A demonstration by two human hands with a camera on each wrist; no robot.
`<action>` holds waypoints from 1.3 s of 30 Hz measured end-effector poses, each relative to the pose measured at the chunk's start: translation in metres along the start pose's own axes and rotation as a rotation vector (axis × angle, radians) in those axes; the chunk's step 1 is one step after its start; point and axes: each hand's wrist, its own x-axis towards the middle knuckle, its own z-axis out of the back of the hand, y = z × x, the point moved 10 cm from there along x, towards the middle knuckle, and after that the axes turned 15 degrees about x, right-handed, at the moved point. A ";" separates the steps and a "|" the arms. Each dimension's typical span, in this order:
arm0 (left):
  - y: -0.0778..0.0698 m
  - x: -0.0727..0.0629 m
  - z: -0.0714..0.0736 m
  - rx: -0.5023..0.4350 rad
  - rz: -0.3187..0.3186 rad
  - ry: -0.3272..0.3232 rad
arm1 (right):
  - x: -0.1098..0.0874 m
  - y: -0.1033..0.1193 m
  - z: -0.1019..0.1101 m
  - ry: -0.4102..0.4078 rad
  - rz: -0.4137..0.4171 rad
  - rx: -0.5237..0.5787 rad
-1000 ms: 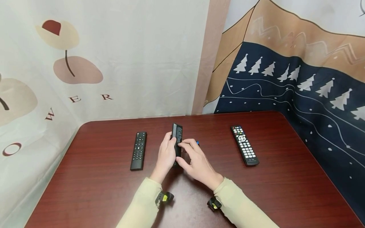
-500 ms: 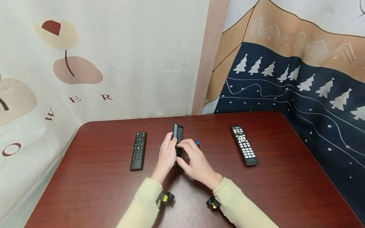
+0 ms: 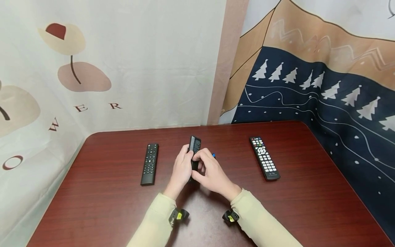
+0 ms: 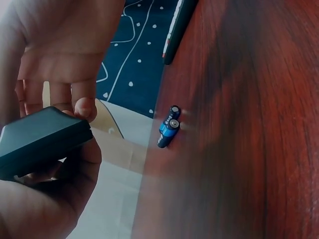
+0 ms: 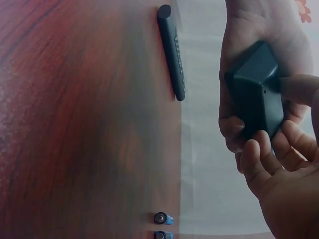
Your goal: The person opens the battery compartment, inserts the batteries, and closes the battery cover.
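My left hand (image 3: 182, 168) grips a black remote control (image 3: 195, 144), tilted up on its edge above the table. My right hand (image 3: 213, 171) meets it from the right, its curled index finger on the remote's face and its thumb near the lower end. In the right wrist view, the remote (image 5: 254, 89) sits in the left palm, with the right fingertips (image 5: 259, 149) at its side. The left wrist view shows the remote's end (image 4: 45, 134) between both hands. Beyond them, blue and black batteries (image 4: 169, 128) lie on the table; the right hand mostly hides them in the head view.
A slim black remote (image 3: 150, 164) lies left of the hands on the reddish-brown table (image 3: 105, 192). Another black remote with white buttons (image 3: 264, 157) lies to the right. Printed curtains (image 3: 154, 68) hang behind the table's far edge.
The held remote has shifted slightly right and toward me, along with the left hand. My right index finger has bent more against it. Both remotes on the table stay where they were.
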 end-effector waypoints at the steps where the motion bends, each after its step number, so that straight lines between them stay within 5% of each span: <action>1: 0.000 0.000 0.000 0.002 -0.001 0.004 | 0.000 -0.001 0.000 0.002 -0.009 0.010; 18: -0.006 -0.001 -0.001 0.016 -0.012 0.024 | 0.002 -0.009 0.002 -0.014 -0.090 0.035; 39: -0.002 -0.001 -0.002 0.000 0.014 0.014 | 0.000 -0.006 0.011 -0.136 -0.128 0.031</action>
